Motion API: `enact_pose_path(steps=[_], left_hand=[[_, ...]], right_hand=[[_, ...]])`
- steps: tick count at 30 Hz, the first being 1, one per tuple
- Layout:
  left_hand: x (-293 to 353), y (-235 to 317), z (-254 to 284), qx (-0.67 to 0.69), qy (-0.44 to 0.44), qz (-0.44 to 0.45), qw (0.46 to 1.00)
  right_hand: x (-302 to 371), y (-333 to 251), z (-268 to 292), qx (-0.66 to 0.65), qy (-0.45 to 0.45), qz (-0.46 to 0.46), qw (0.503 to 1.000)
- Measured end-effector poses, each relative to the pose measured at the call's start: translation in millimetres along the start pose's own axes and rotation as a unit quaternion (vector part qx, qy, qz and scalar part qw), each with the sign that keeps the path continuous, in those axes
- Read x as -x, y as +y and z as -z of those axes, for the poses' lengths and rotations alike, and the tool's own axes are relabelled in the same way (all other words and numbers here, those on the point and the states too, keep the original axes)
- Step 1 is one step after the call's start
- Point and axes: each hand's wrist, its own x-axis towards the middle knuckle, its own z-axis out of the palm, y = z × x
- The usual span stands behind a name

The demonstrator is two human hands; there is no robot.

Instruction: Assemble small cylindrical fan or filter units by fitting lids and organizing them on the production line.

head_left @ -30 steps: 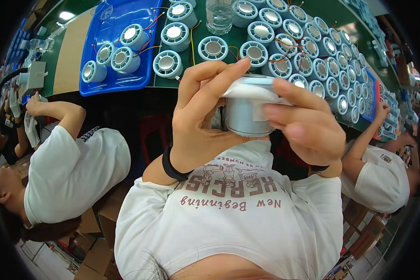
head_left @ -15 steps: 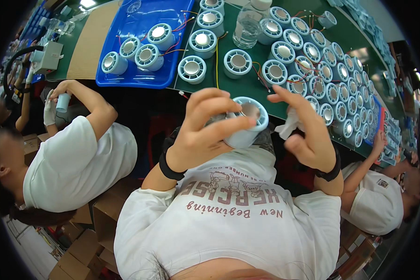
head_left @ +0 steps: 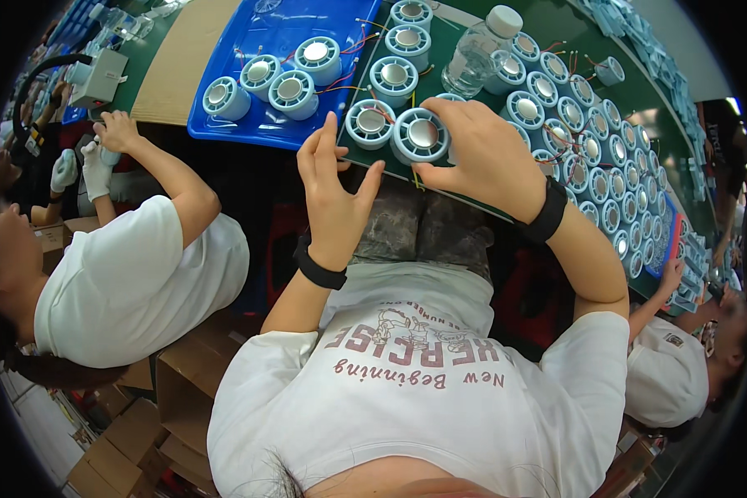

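Note:
My right hand [head_left: 494, 158] grips a light-blue round housing [head_left: 421, 135] with a spoked rim and a silver disc in its centre, at the table's near edge. Its thumb is on the near side and its fingers lie over the far side. My left hand [head_left: 334, 178] is open and empty, thumb and fingers apart, just left of that piece. Close beyond the left fingers stands a similar housing [head_left: 368, 124] with a red wire across its top. Another housing [head_left: 451, 97] is partly hidden behind my right hand.
A blue tray [head_left: 212, 133] at the left holds several such housings. A clear bottle with a white cap [head_left: 473, 62] stands beyond my right hand. Many wired housings [head_left: 589, 149] crowd the green table at right. Co-workers sit on both sides; cardboard boxes [head_left: 124, 448] lie at lower left.
The housing has gone from my left hand, above my lap, to my right hand at the table edge. My left hand has let go and opened. The white cloth at my right hand no longer shows.

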Motion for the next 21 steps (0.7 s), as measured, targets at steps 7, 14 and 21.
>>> enact_pose_path(steps=[7,14,21], left_hand=[[-17,-29,-6,-0.162,-0.004,-0.089,0.983],[-10,-22,-11,-0.119,0.010,-0.089,0.989],[10,-4,-7,-0.062,0.027,-0.072,0.995]], right_hand=[[-17,4,-20,0.102,0.016,0.071,0.992],[-9,7,-13,0.168,0.050,0.063,0.983],[24,-11,83,-0.029,0.015,-0.082,0.996]])
